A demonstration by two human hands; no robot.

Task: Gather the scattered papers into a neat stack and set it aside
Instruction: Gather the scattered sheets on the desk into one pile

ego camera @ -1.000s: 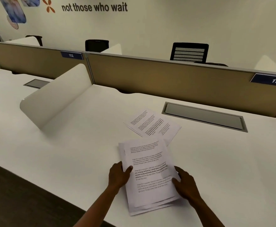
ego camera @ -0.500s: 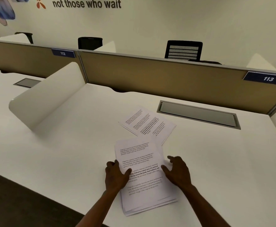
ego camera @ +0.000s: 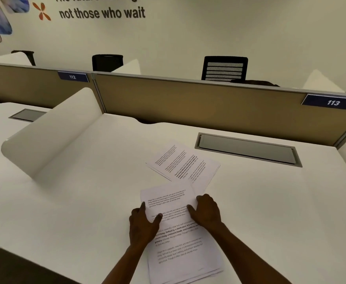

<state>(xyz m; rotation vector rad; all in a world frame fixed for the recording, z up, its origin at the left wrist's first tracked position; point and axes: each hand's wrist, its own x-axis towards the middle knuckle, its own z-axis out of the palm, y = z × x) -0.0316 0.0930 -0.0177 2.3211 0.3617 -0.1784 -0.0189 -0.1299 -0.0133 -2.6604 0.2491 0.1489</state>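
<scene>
A stack of printed white papers (ego camera: pixel 180 249) lies on the white desk (ego camera: pixel 86 201) near its front edge. My left hand (ego camera: pixel 143 224) rests on the stack's left side, thumb on the top sheet. My right hand (ego camera: pixel 207 212) presses on the stack's upper right edge, fingers spread. Beyond the stack, two or three loose printed sheets (ego camera: pixel 185 165) lie fanned at an angle, their near corner tucked under or touching the stack's far edge.
A grey cable hatch (ego camera: pixel 248 149) is set into the desk behind the loose sheets. A curved white side divider (ego camera: pixel 51 132) rises on the left. A tan partition (ego camera: pixel 188 103) with labels 112 and 113 closes the back. Black chairs stand beyond it.
Both hands slid up the stack toward its far end. The right hand moved from the stack's lower right edge to its upper right edge. The stack stays flat on the desk.
</scene>
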